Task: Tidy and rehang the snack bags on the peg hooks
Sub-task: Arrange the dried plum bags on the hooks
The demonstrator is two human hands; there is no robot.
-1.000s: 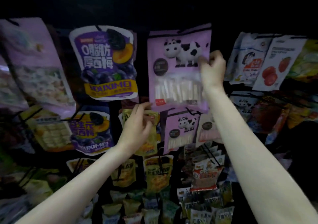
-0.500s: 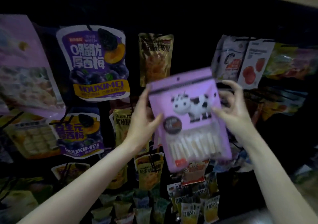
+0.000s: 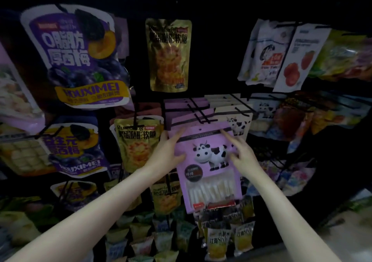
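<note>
Purple cow bag [image 3: 209, 161] looks light, flat, floppy, slick film; best pinched at top corners beside hang hole. Left hand [image 3: 168, 153] grips its left edge, right hand [image 3: 240, 151] lies flat-fingered on its right side, just below peg hook [image 3: 201, 114]

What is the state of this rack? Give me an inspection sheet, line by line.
Surface: dark peg rack, crowded with hanging bags.
Job's things: purple cow bag held in front of a black peg hook that carries matching bags; hole not yet on a hook.
Clutter: prune bag, gold bag, small packs along the bottom.
Grips: left hand holds the bag's left edge; right hand rests its fingers on the front.
Cables: nothing seen.
Surroundings: dim; little else visible.
</note>
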